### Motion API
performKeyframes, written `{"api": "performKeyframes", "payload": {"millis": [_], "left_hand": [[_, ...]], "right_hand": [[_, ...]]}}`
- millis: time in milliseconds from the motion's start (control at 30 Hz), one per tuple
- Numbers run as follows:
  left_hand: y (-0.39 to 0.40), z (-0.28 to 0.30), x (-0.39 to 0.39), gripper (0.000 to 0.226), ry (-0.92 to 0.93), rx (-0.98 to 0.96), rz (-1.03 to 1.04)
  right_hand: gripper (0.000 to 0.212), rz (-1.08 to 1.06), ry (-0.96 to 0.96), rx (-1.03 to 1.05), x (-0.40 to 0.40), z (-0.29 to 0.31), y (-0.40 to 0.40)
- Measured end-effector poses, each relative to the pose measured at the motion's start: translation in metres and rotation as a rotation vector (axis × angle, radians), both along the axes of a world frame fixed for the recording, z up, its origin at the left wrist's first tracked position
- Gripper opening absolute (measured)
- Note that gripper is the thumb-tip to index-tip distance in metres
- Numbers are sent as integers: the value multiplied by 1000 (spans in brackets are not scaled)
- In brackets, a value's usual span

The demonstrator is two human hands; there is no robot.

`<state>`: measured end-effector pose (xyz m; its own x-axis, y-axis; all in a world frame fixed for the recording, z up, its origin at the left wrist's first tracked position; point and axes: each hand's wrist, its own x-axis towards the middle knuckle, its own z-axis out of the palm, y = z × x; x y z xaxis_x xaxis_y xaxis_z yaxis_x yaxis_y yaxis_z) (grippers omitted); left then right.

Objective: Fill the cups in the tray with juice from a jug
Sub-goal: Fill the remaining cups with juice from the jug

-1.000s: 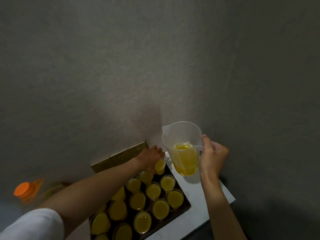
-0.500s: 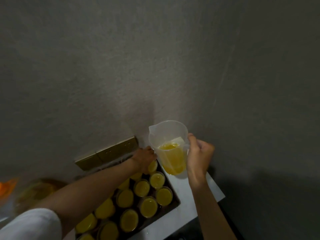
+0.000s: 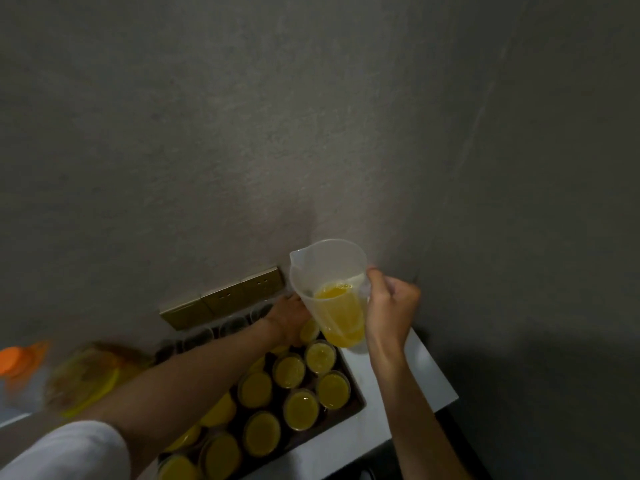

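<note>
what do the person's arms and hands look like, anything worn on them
Both forearms are bare. The left arm has a short white sleeve at its upper part. No gloves, rings, watch or bands show on the left hand or the right hand. No sleeve shows on the right arm.

The left arm is stretched forward, its white sleeve (image 3: 65, 452) seen at the shoulder, and the left hand (image 3: 289, 318) is curled downward. The right hand (image 3: 391, 310) is raised, its fingers closed in a grip.
</note>
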<state>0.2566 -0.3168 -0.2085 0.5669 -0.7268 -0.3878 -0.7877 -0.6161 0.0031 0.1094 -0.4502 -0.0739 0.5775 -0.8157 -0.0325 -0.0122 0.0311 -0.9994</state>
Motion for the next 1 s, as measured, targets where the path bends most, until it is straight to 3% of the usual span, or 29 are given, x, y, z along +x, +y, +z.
{"api": "performKeyframes", "payload": {"millis": [100, 233, 400, 500, 667, 833, 1000], "left_hand": [[12, 29, -11, 45, 83, -90, 64], [38, 53, -14, 23, 102, -171, 164], [90, 62, -13, 49, 103, -297, 302], [134, 46, -3, 60, 28, -273, 347], [199, 24, -4, 54, 25, -162, 523], [229, 35, -24, 67, 39, -252, 698], [255, 22, -25, 58, 51, -230, 878]], "right_hand": [[55, 21, -19, -5, 3, 4, 9], [62, 58, -31, -24, 10, 6, 25], [60, 124, -17, -17, 21, 6, 53], [63, 163, -17, -10, 28, 10, 71], [61, 232, -24, 13, 36, 12, 105], [62, 305, -63, -14, 39, 8, 133], [58, 316, -56, -5, 43, 1, 154]]}}
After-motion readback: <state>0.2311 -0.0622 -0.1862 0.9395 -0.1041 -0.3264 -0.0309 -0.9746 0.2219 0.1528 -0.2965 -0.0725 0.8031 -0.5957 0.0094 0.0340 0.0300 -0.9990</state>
